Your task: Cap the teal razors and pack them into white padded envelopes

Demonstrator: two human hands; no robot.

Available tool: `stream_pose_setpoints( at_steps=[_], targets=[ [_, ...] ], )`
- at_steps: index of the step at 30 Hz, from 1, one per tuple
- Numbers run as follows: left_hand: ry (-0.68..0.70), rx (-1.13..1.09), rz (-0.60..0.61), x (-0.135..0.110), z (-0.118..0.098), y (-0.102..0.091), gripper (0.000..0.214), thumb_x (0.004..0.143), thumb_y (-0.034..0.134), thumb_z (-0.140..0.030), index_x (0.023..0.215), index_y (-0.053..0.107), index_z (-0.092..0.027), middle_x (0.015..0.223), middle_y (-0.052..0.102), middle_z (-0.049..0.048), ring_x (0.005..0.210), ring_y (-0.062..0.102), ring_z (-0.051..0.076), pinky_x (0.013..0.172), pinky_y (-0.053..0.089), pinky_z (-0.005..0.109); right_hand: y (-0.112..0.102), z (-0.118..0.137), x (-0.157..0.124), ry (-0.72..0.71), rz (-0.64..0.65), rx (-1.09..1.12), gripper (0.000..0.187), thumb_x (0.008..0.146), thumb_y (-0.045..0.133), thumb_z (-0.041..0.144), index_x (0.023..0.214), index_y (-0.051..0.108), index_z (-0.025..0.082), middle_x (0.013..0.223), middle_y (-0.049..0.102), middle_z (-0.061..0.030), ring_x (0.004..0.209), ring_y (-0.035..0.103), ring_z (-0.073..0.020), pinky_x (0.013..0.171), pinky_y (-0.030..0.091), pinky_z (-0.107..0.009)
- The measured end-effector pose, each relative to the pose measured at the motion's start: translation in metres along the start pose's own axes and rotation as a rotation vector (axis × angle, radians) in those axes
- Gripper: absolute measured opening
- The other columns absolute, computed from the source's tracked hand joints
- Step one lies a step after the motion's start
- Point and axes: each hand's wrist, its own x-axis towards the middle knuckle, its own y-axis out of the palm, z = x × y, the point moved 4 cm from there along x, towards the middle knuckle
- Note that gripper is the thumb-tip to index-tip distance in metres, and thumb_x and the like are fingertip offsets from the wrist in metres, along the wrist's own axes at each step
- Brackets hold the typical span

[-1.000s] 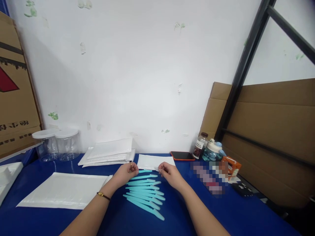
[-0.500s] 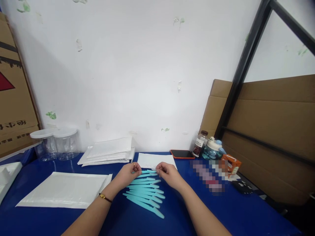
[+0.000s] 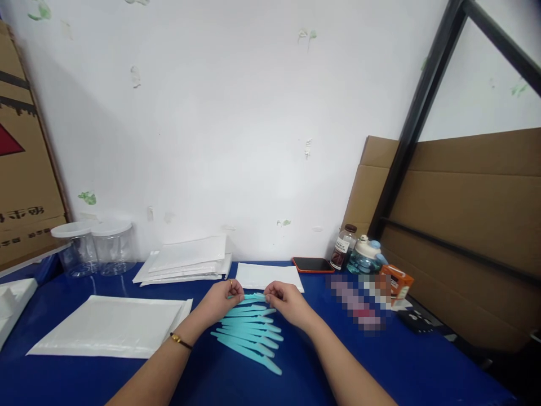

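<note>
Several slim teal eyebrow razors (image 3: 249,334) lie fanned out in a column on the blue table (image 3: 304,361), their wider ends towards the right. At the far end of the column, my left hand (image 3: 226,298) pinches the left end of a teal eyebrow razor (image 3: 255,297) between thumb and fingers. My right hand (image 3: 285,299) has its fingertips closed on the right end of the same razor. Fingers partly cover both its ends, and whether more than one piece is held there is hard to see.
A white padded envelope (image 3: 114,327) lies at left, with a stack of envelopes (image 3: 186,262) behind. Another white envelope (image 3: 270,276) sits beyond my hands. Clear jars (image 3: 114,251), a phone (image 3: 313,265), a brown-capped bottle (image 3: 343,248), a water bottle (image 3: 366,256) and an orange box (image 3: 396,282) line the back.
My right hand has shifted slightly left along the razor, closer to my left hand. The left hand and the fanned razors stay nearly the same.
</note>
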Motion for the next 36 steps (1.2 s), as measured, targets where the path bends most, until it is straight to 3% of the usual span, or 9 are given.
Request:
stream_pose_setpoints(
  at_steps=[5, 9, 12, 16, 19, 21, 26, 31, 36],
  targets=[
    [0.009, 0.144, 0.025, -0.004, -0.005, 0.005, 0.03, 0.075, 0.048, -0.043, 0.086, 0.061, -0.018, 0.085, 0.063, 0.0036, 0.081, 0.056, 0.019, 0.072, 0.042, 0.027, 0.004, -0.003, -0.001, -0.008, 0.025, -0.039, 0.012, 0.076, 0.05, 0.017, 0.08, 0.062, 0.018, 0.063, 0.057, 0.0024, 0.056, 0.048, -0.0099, 0.052, 0.036, -0.02],
    [0.058, 0.328, 0.161, -0.013, -0.009, 0.012, 0.089, 0.052, 0.067, -0.056, 0.13, 0.041, -0.02, 0.133, 0.042, 0.0116, 0.123, 0.035, 0.031, 0.101, 0.03, 0.041, -0.003, -0.005, -0.001, -0.051, -0.003, -0.18, 0.01, 0.074, 0.055, 0.017, 0.079, 0.063, 0.019, 0.071, 0.06, 0.0003, 0.063, 0.052, -0.0119, 0.059, 0.04, -0.022],
    [0.085, 0.437, 0.299, -0.024, -0.017, 0.017, 0.116, 0.038, 0.073, -0.056, 0.139, 0.026, -0.02, 0.139, 0.034, 0.0136, 0.127, 0.028, 0.034, 0.104, 0.025, 0.047, -0.018, -0.007, 0.0, -0.077, -0.133, -0.247, 0.011, 0.074, 0.058, 0.023, 0.083, 0.063, 0.02, 0.082, 0.06, -0.0021, 0.066, 0.053, -0.0127, 0.064, 0.043, -0.025],
    [0.1, 0.576, 0.275, -0.036, -0.04, 0.023, 0.096, 0.043, 0.07, -0.054, 0.128, 0.041, -0.02, 0.122, 0.049, 0.013, 0.114, 0.042, 0.034, 0.093, 0.038, 0.048, -0.032, -0.013, 0.001, -0.059, -0.242, -0.235, 0.014, 0.077, 0.055, 0.028, 0.084, 0.062, 0.019, 0.084, 0.061, -0.0031, 0.063, 0.053, -0.0128, 0.062, 0.044, -0.025],
    [0.053, 0.695, 0.238, -0.038, -0.056, 0.036, 0.059, 0.054, 0.064, -0.039, 0.108, 0.055, -0.015, 0.108, 0.056, 0.0156, 0.102, 0.049, 0.033, 0.079, 0.047, 0.044, -0.033, -0.018, 0.002, -0.056, -0.259, -0.203, 0.015, 0.076, 0.055, 0.031, 0.082, 0.062, 0.019, 0.083, 0.061, -0.0035, 0.063, 0.053, -0.0138, 0.06, 0.043, -0.026],
    [0.015, 0.749, 0.219, -0.036, -0.061, 0.046, 0.048, 0.059, 0.058, -0.026, 0.105, 0.056, -0.012, 0.104, 0.057, 0.0184, 0.098, 0.052, 0.033, 0.075, 0.048, 0.043, -0.032, -0.021, 0.003, -0.054, -0.263, -0.172, 0.017, 0.075, 0.055, 0.033, 0.082, 0.062, 0.019, 0.082, 0.062, -0.0039, 0.063, 0.053, -0.0144, 0.059, 0.043, -0.026],
    [0.017, 0.74, 0.269, -0.029, -0.06, 0.062, 0.042, 0.062, 0.052, -0.015, 0.104, 0.058, -0.011, 0.097, 0.061, 0.0207, 0.087, 0.059, 0.032, 0.074, 0.048, 0.042, -0.039, -0.021, 0.001, -0.016, -0.311, -0.054, 0.025, 0.074, 0.057, 0.04, 0.085, 0.065, 0.018, 0.082, 0.063, -0.0048, 0.064, 0.052, -0.0161, 0.062, 0.043, -0.028],
    [0.032, 0.705, 0.191, -0.036, -0.055, 0.058, 0.032, 0.062, 0.055, -0.019, 0.094, 0.061, -0.017, 0.093, 0.064, 0.0154, 0.084, 0.061, 0.029, 0.078, 0.047, 0.04, -0.053, -0.012, -0.012, 0.111, -0.352, 0.185, 0.04, 0.072, 0.059, 0.05, 0.093, 0.065, 0.016, 0.086, 0.064, -0.0058, 0.076, 0.056, -0.0199, 0.067, 0.043, -0.03],
    [-0.059, 0.66, 0.051, -0.05, -0.048, 0.045, 0.038, 0.068, 0.053, -0.018, 0.105, 0.053, -0.009, 0.099, 0.062, 0.0191, 0.091, 0.059, 0.031, 0.079, 0.046, 0.041, -0.026, 0.0, -0.042, 0.286, -0.392, 0.499, 0.058, 0.069, 0.063, 0.051, 0.117, 0.053, 0.018, 0.111, 0.059, -0.0105, 0.101, 0.057, -0.0253, 0.078, 0.046, -0.033]
  ],
)
